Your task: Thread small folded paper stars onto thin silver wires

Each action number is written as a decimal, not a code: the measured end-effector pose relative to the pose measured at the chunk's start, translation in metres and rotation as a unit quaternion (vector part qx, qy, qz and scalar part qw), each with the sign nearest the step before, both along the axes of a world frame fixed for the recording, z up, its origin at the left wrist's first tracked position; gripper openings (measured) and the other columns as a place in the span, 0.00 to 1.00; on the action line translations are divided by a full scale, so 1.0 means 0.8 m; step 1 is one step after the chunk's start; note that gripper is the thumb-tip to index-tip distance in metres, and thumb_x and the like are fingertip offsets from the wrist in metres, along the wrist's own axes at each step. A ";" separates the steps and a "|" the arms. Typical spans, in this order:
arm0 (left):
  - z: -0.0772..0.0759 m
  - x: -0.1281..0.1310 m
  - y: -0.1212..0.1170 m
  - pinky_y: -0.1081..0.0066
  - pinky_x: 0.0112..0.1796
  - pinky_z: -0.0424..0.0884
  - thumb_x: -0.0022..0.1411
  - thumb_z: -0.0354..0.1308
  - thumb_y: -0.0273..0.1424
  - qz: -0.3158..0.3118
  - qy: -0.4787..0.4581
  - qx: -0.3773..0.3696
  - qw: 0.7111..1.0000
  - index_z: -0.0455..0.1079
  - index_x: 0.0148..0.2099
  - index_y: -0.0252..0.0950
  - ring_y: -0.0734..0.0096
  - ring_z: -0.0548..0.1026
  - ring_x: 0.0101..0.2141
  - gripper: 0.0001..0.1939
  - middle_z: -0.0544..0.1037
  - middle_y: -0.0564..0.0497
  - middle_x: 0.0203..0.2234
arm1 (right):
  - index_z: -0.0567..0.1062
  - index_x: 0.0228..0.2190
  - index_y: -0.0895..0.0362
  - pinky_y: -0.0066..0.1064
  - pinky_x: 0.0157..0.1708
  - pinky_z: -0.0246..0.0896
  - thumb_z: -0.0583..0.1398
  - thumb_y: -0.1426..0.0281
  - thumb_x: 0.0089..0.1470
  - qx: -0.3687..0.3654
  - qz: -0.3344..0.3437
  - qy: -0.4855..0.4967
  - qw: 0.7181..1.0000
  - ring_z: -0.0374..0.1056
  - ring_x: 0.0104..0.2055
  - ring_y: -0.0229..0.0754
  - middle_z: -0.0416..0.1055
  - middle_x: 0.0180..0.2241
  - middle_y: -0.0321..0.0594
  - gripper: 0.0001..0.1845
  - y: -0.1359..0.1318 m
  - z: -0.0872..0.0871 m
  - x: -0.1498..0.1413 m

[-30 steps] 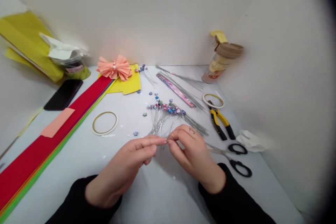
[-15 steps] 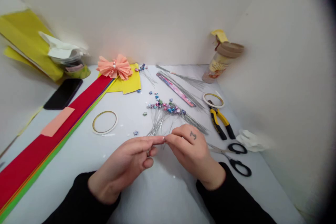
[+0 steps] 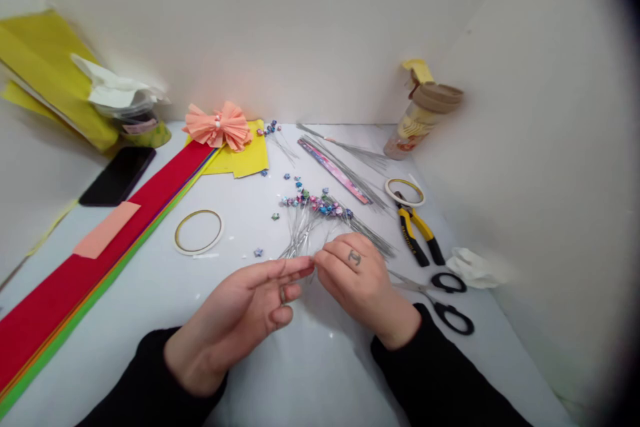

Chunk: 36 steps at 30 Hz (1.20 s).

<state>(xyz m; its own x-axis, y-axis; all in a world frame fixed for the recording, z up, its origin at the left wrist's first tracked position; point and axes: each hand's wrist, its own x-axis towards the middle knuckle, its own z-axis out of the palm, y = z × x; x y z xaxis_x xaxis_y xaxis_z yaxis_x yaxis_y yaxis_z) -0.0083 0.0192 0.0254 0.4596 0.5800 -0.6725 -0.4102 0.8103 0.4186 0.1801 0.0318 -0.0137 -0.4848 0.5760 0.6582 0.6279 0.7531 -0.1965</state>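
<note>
Fingers of your left hand and right hand meet at the tips just beside the star-topped wires; any pinched wire is too thin to tell.

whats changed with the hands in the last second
The left hand has rolled so more of its palm faces up, and the right hand has turned its back more upward and shifted slightly toward it. Their fingertips still meet, and no clear grab or release shows. The star-tipped wires, pliers, scissors and tape ring stay put.
</note>
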 end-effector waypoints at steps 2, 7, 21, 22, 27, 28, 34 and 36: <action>-0.001 -0.001 -0.002 0.80 0.24 0.58 0.54 0.63 0.32 -0.012 0.038 0.044 0.998 0.79 0.43 0.33 0.76 0.65 0.32 0.14 0.71 0.46 0.42 | 0.72 0.30 0.59 0.36 0.33 0.60 0.57 0.80 0.56 -0.043 -0.007 0.026 0.999 0.64 0.31 0.43 0.72 0.27 0.41 0.07 0.001 0.001 -0.002; -0.002 -0.004 -0.006 0.75 0.27 0.57 0.58 0.59 0.40 -0.078 0.177 0.166 0.967 0.78 0.46 0.38 0.75 0.62 0.28 0.17 0.69 0.52 0.27 | 0.70 0.26 0.57 0.33 0.33 0.59 0.57 0.78 0.54 -0.156 0.009 0.099 0.983 0.63 0.31 0.41 0.68 0.25 0.38 0.07 0.000 0.003 -0.001; -0.012 -0.004 0.002 0.73 0.28 0.54 0.57 0.58 0.38 -0.099 0.240 0.251 0.933 0.78 0.40 0.37 0.76 0.60 0.25 0.13 0.67 0.55 0.22 | 0.72 0.31 0.55 0.32 0.32 0.63 0.56 0.72 0.58 -0.380 0.013 0.291 0.878 0.68 0.31 0.39 0.72 0.27 0.36 0.06 -0.001 0.015 0.009; -0.013 -0.005 0.003 0.74 0.26 0.52 0.57 0.59 0.38 -0.085 0.219 0.220 0.947 0.78 0.41 0.36 0.77 0.57 0.24 0.14 0.64 0.56 0.21 | 0.73 0.33 0.55 0.33 0.34 0.64 0.55 0.72 0.59 -0.337 0.007 0.282 0.898 0.69 0.33 0.40 0.73 0.29 0.38 0.06 -0.003 0.014 0.008; -0.014 -0.005 0.003 0.75 0.27 0.54 0.52 0.64 0.35 -0.042 0.129 0.152 0.979 0.78 0.40 0.31 0.76 0.60 0.27 0.15 0.67 0.51 0.25 | 0.74 0.34 0.56 0.38 0.39 0.62 0.59 0.76 0.56 -0.114 -0.021 0.122 0.986 0.67 0.36 0.44 0.74 0.32 0.41 0.05 -0.011 0.012 -0.001; -0.013 -0.005 0.003 0.75 0.27 0.54 0.52 0.65 0.35 -0.036 0.122 0.145 0.981 0.79 0.40 0.31 0.75 0.61 0.28 0.15 0.68 0.51 0.25 | 0.74 0.34 0.56 0.37 0.38 0.61 0.59 0.77 0.56 -0.094 -0.025 0.105 0.990 0.67 0.35 0.43 0.75 0.31 0.40 0.06 -0.012 0.011 -0.003; -0.007 -0.004 0.002 0.75 0.27 0.55 0.53 0.63 0.32 -0.019 0.114 0.132 0.984 0.79 0.41 0.30 0.74 0.62 0.29 0.14 0.68 0.50 0.25 | 0.75 0.35 0.57 0.34 0.35 0.62 0.58 0.80 0.56 -0.051 -0.027 0.067 0.996 0.69 0.32 0.41 0.76 0.30 0.41 0.08 -0.013 0.008 -0.002; -0.006 -0.003 0.001 0.75 0.27 0.55 0.54 0.62 0.32 -0.034 0.133 0.145 0.980 0.79 0.42 0.32 0.74 0.62 0.29 0.14 0.70 0.49 0.26 | 0.75 0.34 0.57 0.33 0.34 0.62 0.57 0.80 0.57 -0.052 -0.032 0.063 0.996 0.69 0.31 0.40 0.75 0.29 0.40 0.08 -0.013 0.008 -0.002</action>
